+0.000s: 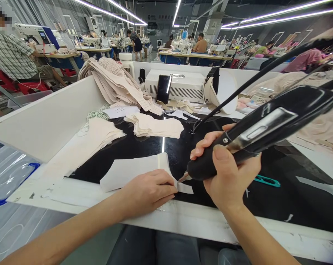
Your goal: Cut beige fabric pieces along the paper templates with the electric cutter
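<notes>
My right hand [229, 173] is wrapped around a black corded handheld cutter [254, 125] with a silver lever on its side. The cutter's narrow metal tip points down and left, at the edge of a white fabric piece [133, 169]. A pale strip runs along the right side of this piece. My left hand [151, 189] presses on its lower right part, fingers bent and close together, fingertips just left of the tip. A narrow white scrap [185, 188] lies right beside the tip. Behind are a stack of cream fabric pieces [156, 125] and another cream pile [96, 138].
A teal snap-off knife [267, 180] and white scraps lie on the black table surface [276, 206]. At the back stand a white vented box [183, 82], a phone [164, 89] and draped beige fabric [113, 82]. Clear plastic bins [10, 173] sit left. Co-workers are farther off.
</notes>
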`<state>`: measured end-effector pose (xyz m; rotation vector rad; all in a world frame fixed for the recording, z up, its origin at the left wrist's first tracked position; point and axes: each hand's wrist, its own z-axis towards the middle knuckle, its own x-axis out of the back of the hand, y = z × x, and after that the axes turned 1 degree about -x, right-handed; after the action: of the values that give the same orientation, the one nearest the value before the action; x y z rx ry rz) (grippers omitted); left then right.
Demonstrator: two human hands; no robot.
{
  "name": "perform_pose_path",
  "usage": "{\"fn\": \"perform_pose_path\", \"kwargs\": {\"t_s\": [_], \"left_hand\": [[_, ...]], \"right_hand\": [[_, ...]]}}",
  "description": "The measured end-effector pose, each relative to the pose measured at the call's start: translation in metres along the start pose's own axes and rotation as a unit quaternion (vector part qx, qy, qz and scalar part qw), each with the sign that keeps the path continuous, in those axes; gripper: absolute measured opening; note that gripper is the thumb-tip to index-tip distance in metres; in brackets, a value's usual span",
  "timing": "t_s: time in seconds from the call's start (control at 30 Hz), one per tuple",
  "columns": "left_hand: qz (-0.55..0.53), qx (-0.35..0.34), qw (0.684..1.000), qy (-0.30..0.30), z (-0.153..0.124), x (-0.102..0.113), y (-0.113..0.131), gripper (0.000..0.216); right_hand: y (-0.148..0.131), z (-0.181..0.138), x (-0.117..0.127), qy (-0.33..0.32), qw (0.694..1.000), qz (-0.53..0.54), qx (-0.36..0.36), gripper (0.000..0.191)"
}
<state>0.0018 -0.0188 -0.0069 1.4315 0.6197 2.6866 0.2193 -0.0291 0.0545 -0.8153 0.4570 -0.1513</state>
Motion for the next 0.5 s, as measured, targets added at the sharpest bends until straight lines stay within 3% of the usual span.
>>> {"fn": "perform_pose_path", "kwargs": {"t_s": [0.23, 0.5], "left_hand": [[0.004, 0.000, 1.000, -0.001, -0.001, -0.002, -0.001, 0.022], [0.009, -0.002, 1.000, 0.008, 0.000, 0.001, 0.001, 0.023]], "right_hand": [[-0.005, 0.002, 0.002, -0.012, 1.000, 0.006, -0.004, 0.047], [-0.008, 0.005, 0.013, 0.021, 1.000, 0.004, 0.006, 0.053]]}}
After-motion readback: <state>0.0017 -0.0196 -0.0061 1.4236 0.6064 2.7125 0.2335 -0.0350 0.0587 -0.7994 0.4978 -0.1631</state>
